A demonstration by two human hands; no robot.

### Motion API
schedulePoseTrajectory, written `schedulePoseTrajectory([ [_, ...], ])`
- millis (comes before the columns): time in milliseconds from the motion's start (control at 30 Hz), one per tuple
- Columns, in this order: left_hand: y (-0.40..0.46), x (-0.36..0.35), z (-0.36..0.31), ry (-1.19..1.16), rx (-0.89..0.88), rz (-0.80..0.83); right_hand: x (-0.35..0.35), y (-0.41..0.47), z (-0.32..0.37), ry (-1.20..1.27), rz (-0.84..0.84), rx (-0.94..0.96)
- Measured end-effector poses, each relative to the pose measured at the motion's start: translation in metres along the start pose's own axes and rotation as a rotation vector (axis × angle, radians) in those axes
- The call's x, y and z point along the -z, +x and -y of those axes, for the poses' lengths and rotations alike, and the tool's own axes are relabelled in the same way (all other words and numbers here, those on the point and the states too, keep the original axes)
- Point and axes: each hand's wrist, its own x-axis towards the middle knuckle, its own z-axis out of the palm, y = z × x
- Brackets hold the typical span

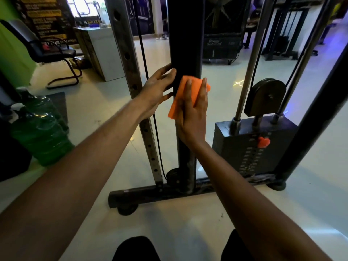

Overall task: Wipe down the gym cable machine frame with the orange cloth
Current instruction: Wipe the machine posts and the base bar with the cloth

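Gym floor behind; right hand (pixel 190 117) fingers (pixel 202 91) flat on orange cloth (pixel 185 91) (left hand (pixel 156 91) seemingly open on post (pixel 185 44)).

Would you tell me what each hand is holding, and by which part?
Neither grips anything: the right hand presses the orange cloth flat against the black post; the left hand rests open-fingered on the post's side.

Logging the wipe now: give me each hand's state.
Left hand: open, fingers on the black post.
Right hand: open, flat, pressing the orange cloth against the post.
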Motion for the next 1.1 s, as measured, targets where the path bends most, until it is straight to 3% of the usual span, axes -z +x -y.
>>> schedulePoseTrajectory([
  [133,-0.003,-0.007,0.019,0.004,0.007,-0.013,-0.009,-0.015,-0.012,-0.027,-0.031,0.000],
  [300,-0.010,-0.021,0.051,-0.057,-0.019,-0.022,-0.023,-0.110,-0.057,-0.080,0.185,-0.076],
  [533,-0.006,-0.021,0.053,-0.038,-0.052,-0.046,-0.017,-0.038,-0.036,0.038,0.019,-0.019],
  [733,-0.012,-0.028,0.072,-0.048,-0.068,-0.067,-0.026,-0.127,-0.080,-0.047,0.230,-0.059],
  [967,-0.022,-0.032,0.105,-0.019,-0.006,-0.087,-0.040,-0.084,-0.054,0.059,0.013,-0.079],
  [1100,-0.026,-0.038,0.122,-0.030,0.005,-0.110,-0.048,-0.135,-0.095,-0.035,0.160,-0.011],
])
